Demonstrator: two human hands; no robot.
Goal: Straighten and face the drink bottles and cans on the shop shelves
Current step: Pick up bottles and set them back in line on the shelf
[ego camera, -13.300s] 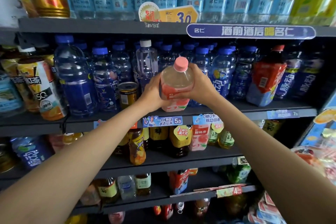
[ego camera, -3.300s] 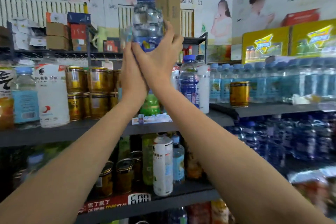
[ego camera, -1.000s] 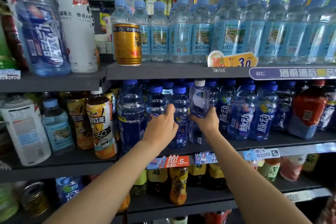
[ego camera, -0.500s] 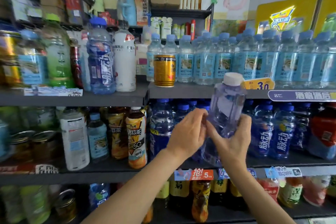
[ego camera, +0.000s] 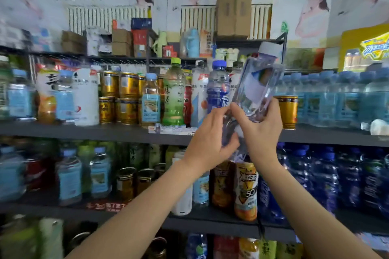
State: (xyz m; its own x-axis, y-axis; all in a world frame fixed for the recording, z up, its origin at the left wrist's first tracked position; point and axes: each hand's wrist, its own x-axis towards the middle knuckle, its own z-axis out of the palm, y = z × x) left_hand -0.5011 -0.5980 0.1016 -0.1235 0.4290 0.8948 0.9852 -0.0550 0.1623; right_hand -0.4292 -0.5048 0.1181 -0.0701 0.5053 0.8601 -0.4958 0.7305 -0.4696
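Head view, right of centre of the frame: a clear plastic bottle with flat sides, a white cap and a white label is held up in front of the shelves, tilted with its cap toward the upper right. Its wall is smooth and shiny, and clear liquid shows inside. The right hand is curled round the lower part of the bottle, fingers wrapped on the right side and thumb across the front. The left hand grips the base from the left, its fingers bent round the bottom. Both forearms rise from the lower edge of the frame.

Behind the bottle, on the dark upper shelf, stand a dark blue bottle, a green bottle and gold cans stacked in two layers. At the right of the frame, pale blue water bottles fill this shelf in a row, with one gold can just beside them.
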